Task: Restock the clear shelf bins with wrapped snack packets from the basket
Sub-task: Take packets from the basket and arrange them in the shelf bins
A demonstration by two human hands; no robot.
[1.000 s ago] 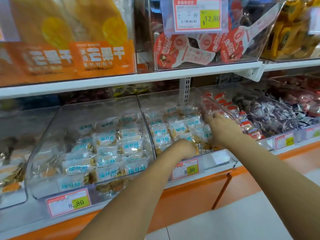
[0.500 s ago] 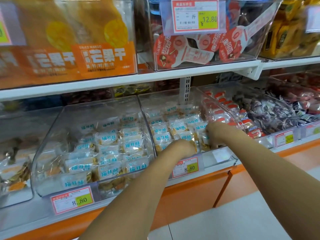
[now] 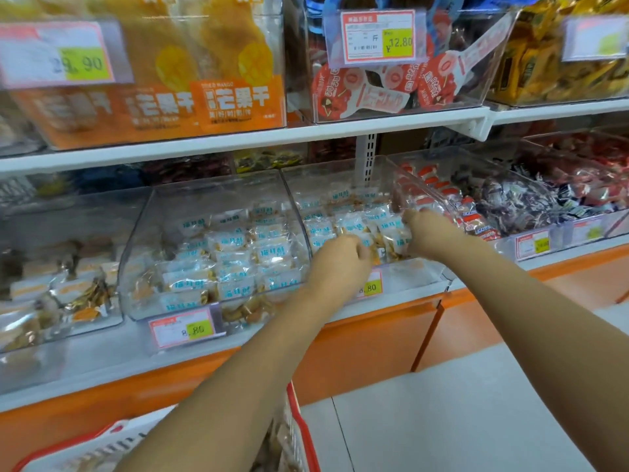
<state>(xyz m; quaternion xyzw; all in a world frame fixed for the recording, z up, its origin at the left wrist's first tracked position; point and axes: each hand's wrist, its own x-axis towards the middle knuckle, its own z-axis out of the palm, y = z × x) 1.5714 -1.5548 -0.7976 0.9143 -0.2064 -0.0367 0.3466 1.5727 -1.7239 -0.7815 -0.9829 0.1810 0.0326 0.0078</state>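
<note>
Glossy clear plastic bins, crinkly shiny packets

The lower shelf, white-topped with an orange front, carries a row of clear bins of wrapped packets. The hands reach into one; neighbouring bins sit left and right of them.
</note>
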